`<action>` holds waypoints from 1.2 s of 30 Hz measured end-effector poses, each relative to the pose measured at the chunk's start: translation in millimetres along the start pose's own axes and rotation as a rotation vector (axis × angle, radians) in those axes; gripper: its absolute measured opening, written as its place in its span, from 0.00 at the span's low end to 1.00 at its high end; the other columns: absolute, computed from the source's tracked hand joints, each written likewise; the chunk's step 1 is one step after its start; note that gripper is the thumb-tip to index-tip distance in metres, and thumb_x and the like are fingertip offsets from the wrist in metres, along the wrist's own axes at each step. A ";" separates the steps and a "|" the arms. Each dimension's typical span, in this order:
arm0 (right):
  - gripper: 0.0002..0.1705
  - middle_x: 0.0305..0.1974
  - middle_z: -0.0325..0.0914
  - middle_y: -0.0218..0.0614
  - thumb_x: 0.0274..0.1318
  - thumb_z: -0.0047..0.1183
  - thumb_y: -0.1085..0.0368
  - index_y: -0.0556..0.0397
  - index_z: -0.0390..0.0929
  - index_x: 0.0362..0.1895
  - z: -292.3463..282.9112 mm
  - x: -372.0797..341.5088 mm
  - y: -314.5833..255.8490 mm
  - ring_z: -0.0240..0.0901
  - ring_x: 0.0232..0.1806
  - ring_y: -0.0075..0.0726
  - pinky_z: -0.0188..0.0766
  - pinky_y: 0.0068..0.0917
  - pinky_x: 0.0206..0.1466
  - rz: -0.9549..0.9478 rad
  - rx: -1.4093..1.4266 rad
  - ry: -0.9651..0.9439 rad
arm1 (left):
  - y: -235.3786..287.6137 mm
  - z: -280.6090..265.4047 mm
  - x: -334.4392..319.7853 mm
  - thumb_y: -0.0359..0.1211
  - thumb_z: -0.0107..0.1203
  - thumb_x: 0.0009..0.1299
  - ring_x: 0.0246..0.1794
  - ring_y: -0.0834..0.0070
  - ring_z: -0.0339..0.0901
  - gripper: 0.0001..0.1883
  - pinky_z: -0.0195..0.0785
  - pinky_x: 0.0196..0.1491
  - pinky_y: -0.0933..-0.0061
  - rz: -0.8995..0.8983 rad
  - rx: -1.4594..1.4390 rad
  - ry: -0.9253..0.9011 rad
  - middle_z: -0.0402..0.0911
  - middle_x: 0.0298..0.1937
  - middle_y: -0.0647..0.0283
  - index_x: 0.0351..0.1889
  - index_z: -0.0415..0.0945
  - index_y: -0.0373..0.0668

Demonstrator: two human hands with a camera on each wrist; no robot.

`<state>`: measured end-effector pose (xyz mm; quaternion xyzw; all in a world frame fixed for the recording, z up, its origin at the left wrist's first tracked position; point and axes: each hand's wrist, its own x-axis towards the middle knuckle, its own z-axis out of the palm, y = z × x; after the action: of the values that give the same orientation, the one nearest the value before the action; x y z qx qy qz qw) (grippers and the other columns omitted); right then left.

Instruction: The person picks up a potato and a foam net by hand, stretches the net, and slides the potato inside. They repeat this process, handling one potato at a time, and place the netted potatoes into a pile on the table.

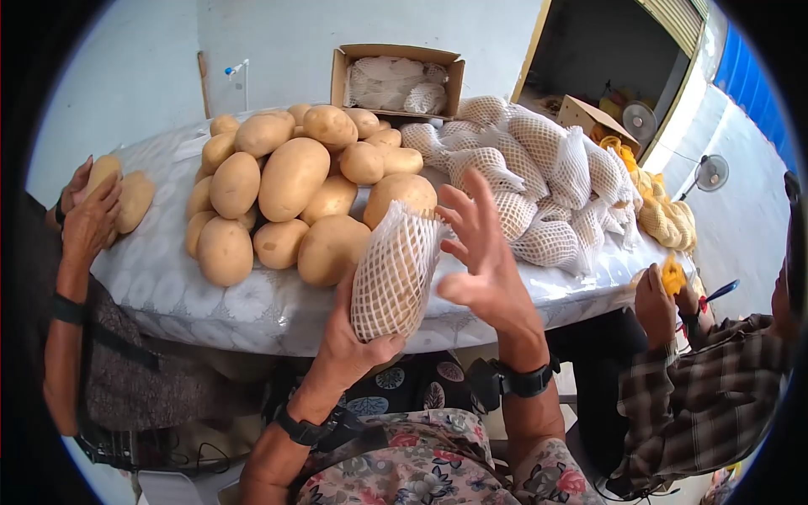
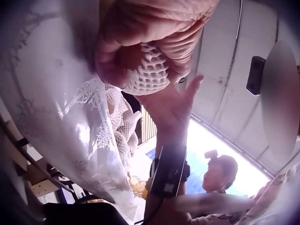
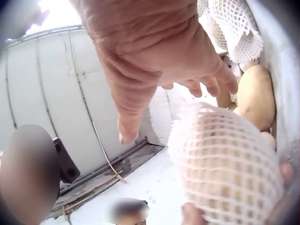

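A potato in a white foam net [image 1: 393, 273] is held upright over the table's front edge. My left hand [image 1: 358, 345] grips it from the lower left, fingers and thumb curled round its base. In the left wrist view the left hand [image 2: 154, 28] covers much of the netted potato [image 2: 149, 72]. Just right of the net's open top, my right hand [image 1: 488, 261] is spread, its fingers apart and holding nothing. In the right wrist view the right hand [image 3: 154, 61] hovers above the netted potato [image 3: 229, 164], a gap between them.
Bare potatoes [image 1: 295, 178] are piled on the cloth-covered table [image 1: 194, 303], left of a heap of netted ones [image 1: 539, 160]. An open carton [image 1: 338, 80] stands behind. At the left, another person's hands [image 1: 88, 210] hold potatoes; at the right, another person's hands [image 1: 656, 303] hold something yellow.
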<state>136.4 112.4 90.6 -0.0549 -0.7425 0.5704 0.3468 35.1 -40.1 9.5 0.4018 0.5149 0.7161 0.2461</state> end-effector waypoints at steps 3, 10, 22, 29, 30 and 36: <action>0.58 0.57 0.64 0.56 0.37 0.66 0.40 0.59 0.53 0.66 5.4 7.9 1.6 0.63 0.60 0.48 0.62 0.41 0.61 0.046 -0.040 -0.065 | 0.3 1.0 -3.8 0.35 0.64 0.49 0.59 0.71 0.66 0.50 0.60 0.61 0.69 0.094 0.179 -0.005 0.66 0.59 0.54 0.68 0.46 0.33; 0.21 0.46 0.75 0.37 0.62 0.47 0.64 0.59 0.65 0.56 7.7 10.5 27.5 0.72 0.47 0.27 0.71 0.29 0.48 0.131 0.473 0.148 | -7.3 -3.7 -10.0 0.37 0.63 0.46 0.60 0.70 0.65 0.51 0.59 0.62 0.68 -0.086 -0.157 -0.107 0.64 0.60 0.54 0.67 0.48 0.34; 0.59 0.63 0.55 0.50 0.46 0.62 0.44 0.63 0.38 0.69 49.0 -52.6 18.2 0.57 0.63 0.42 0.57 0.40 0.64 0.143 0.269 -0.039 | 15.1 11.5 0.4 0.42 0.70 0.50 0.58 0.63 0.68 0.53 0.63 0.59 0.63 0.292 0.375 0.128 0.66 0.58 0.49 0.67 0.45 0.36; 0.55 0.56 0.65 0.47 0.40 0.65 0.47 0.61 0.50 0.65 32.6 -45.5 26.4 0.65 0.57 0.40 0.63 0.36 0.59 0.195 0.249 0.065 | 23.1 22.5 3.5 0.37 0.71 0.49 0.60 0.53 0.65 0.56 0.61 0.60 0.59 0.381 0.488 0.001 0.60 0.62 0.45 0.69 0.40 0.37; 0.53 0.55 0.67 0.46 0.40 0.65 0.47 0.61 0.52 0.64 28.0 -44.3 27.2 0.66 0.56 0.39 0.64 0.36 0.58 0.226 0.299 0.070 | 24.4 20.4 3.0 0.36 0.71 0.49 0.60 0.53 0.65 0.56 0.62 0.60 0.59 0.359 0.493 -0.047 0.60 0.63 0.45 0.69 0.41 0.37; 0.46 0.54 0.69 0.44 0.46 0.58 0.49 0.60 0.55 0.64 -22.7 -24.1 9.9 0.70 0.54 0.42 0.70 0.39 0.55 0.161 0.543 0.191 | 23.5 8.8 3.5 0.29 0.66 0.52 0.57 0.53 0.68 0.38 0.65 0.58 0.61 0.371 0.595 -0.140 0.68 0.58 0.49 0.61 0.61 0.38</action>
<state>164.5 122.6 73.4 -0.0722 -0.5201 0.7662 0.3706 42.0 -40.9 33.8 0.5908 0.6011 0.5379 0.0188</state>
